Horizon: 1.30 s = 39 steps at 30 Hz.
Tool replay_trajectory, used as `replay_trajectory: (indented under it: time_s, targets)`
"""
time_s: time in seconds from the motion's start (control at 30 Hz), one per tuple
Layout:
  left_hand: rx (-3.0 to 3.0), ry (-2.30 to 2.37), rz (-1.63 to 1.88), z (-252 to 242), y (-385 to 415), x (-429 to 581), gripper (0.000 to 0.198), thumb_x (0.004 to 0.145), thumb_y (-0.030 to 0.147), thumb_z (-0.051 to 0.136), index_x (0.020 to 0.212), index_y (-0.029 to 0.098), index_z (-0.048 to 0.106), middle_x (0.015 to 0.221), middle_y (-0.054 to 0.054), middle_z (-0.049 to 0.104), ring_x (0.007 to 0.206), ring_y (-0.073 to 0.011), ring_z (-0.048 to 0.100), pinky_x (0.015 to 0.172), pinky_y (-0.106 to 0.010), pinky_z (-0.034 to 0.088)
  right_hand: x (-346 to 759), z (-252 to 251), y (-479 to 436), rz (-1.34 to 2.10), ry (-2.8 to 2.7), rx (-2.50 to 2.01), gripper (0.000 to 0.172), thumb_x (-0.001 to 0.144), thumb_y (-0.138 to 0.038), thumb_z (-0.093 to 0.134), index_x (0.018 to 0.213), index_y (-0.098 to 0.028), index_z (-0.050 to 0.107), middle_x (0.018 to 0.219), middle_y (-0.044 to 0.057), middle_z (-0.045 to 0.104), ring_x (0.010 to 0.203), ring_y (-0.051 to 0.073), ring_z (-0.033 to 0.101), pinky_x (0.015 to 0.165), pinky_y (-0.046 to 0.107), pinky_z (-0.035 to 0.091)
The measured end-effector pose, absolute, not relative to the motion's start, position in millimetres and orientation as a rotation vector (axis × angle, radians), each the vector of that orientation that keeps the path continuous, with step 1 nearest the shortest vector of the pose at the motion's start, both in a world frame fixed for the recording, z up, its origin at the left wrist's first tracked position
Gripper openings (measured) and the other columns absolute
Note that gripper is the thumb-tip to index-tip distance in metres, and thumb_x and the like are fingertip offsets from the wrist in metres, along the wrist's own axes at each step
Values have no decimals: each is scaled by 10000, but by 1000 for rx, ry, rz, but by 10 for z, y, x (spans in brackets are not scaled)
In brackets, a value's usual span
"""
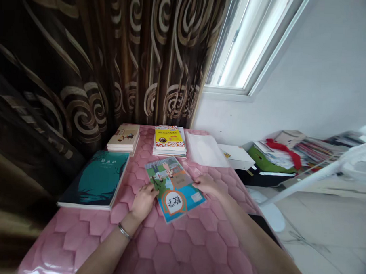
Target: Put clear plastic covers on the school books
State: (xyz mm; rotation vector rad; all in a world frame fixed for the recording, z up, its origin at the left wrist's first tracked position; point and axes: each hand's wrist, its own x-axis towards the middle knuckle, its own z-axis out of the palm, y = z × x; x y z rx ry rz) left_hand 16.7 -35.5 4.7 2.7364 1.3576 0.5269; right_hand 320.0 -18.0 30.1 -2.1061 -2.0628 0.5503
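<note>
A colourful textbook (181, 180) lies at a slant in the middle of the pink quilted table cover (182, 244). Its cover is blue, orange and green, with large Chinese characters in a white patch, and it has a shiny surface. My left hand (144, 200), with a silver bangle at the wrist, grips the book's left edge. On the opposite edge, my right hand (207, 184) holds the book with fingers closed on its side. Parts of the fingertips of both hands are hidden from this angle.
A dark teal book (100, 178) lies at left. Behind stand a stack of beige books (124, 137), a stack topped by a yellow-and-white book (170, 139), clear plastic sheets (207, 150) and a white box (238, 156). A white fan (302, 184) and piled papers (276, 152) are at right.
</note>
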Motion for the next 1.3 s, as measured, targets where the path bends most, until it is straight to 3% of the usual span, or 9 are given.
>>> replay_trajectory:
  time_s: [0.1, 0.17, 0.23, 0.4, 0.53, 0.8, 1.03, 1.3]
  targets:
    - [2475, 1419, 523, 124, -254, 170, 351, 848, 7, 449, 923, 201, 731, 923, -52, 663, 874, -146, 618, 838, -263, 478, 3140, 198, -556, 866, -1902, -2128, 76, 811, -224, 591, 784, -167, 632, 592, -16, 645, 466, 118, 605, 437, 186, 440]
    - [2315, 1493, 486, 198, -205, 202, 371, 823, -15, 441, 908, 191, 737, 955, -51, 695, 879, -135, 639, 871, -242, 471, 3083, 150, -731, 1132, -1680, -2069, 89, 812, -216, 595, 889, -172, 594, 660, -19, 657, 477, 118, 621, 433, 187, 455]
    - [2179, 1583, 461, 263, -172, 244, 356, 809, -9, 453, 904, 182, 737, 1000, -51, 719, 918, -136, 654, 909, -236, 454, 3043, 137, -817, 1215, -1559, -2006, 102, 794, -223, 625, 867, -177, 571, 677, -22, 649, 494, 119, 626, 437, 185, 457]
    - [2036, 1712, 468, 303, -144, 316, 227, 819, 87, 527, 883, 174, 726, 945, -63, 746, 892, -163, 681, 827, -244, 476, 2996, 208, -743, 1010, -1494, -2013, 91, 824, -251, 596, 788, -168, 609, 662, 2, 652, 494, 113, 612, 419, 171, 431]
    - [1948, 1753, 494, 279, -146, 277, 126, 774, 117, 626, 832, 182, 718, 885, -34, 753, 842, -136, 684, 762, -198, 471, 2911, 228, -626, 995, -1415, -2012, 68, 786, -206, 620, 739, -157, 617, 688, 17, 672, 459, 112, 593, 382, 179, 414]
    - [1855, 1851, 547, 323, 106, 10, 169, 767, 108, 632, 877, 185, 736, 943, -50, 755, 898, -150, 685, 813, -206, 457, 2584, 163, -310, 1049, -1337, -1961, 104, 830, -175, 558, 739, -175, 609, 770, 10, 705, 583, 130, 663, 485, 205, 525]
    - [1824, 1875, 555, 287, 273, 38, 158, 756, 151, 656, 869, 209, 750, 949, -33, 757, 915, -148, 687, 799, -185, 456, 2615, 213, -109, 934, -1402, -2037, 52, 834, -191, 584, 858, -180, 628, 881, 23, 725, 650, 138, 685, 517, 206, 511]
    - [1833, 1866, 566, 268, 229, 50, 149, 786, 175, 640, 877, 222, 749, 957, -22, 755, 911, -142, 685, 806, -190, 459, 2580, 235, -166, 553, -1566, -2170, 78, 836, -251, 610, 869, -218, 672, 933, 41, 726, 926, 192, 667, 771, 252, 465]
